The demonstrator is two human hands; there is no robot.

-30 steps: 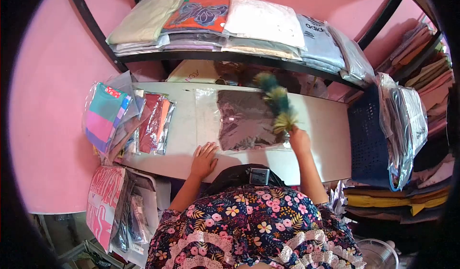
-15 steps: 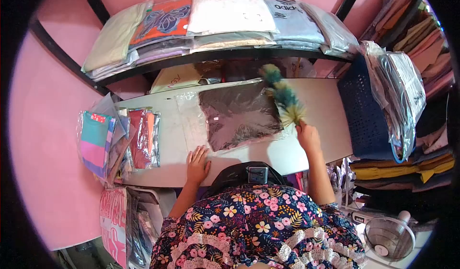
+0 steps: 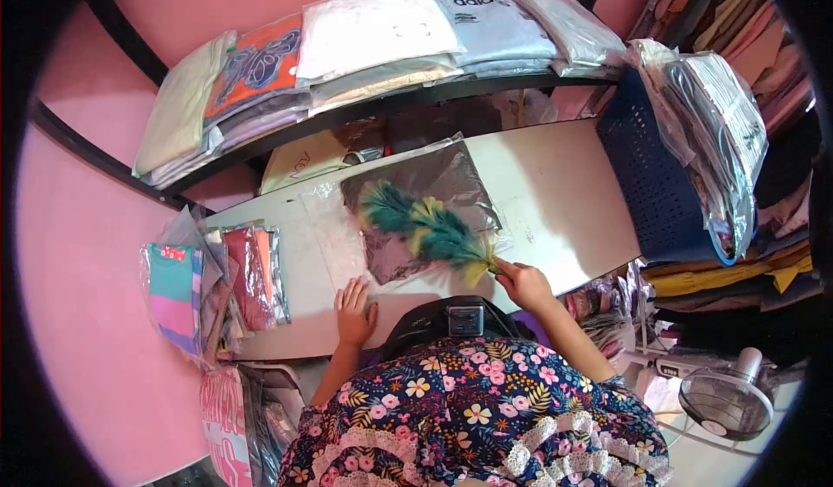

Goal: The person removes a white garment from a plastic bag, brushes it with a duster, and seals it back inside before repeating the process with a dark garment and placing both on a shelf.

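Observation:
A green and yellow feather duster lies across a dark folded garment in a clear plastic bag. My right hand grips the duster by its handle end, at the near right of the bag. The feathers cover the middle of the garment. My left hand rests flat with fingers stretched out, by the lower left corner of the bag's clear plastic edge. Both bag and left hand are on the white table.
Bagged folded clothes line a black shelf above the table's back. Other bagged garments stand at the left end. A blue perforated basket with bagged clothes is at the right. A fan stands low at the right.
My right hand has brought the feather duster from the bag's right edge leftward and nearer, over the garment. The left hand stays flat at the bag's lower left. The view has tilted slightly.

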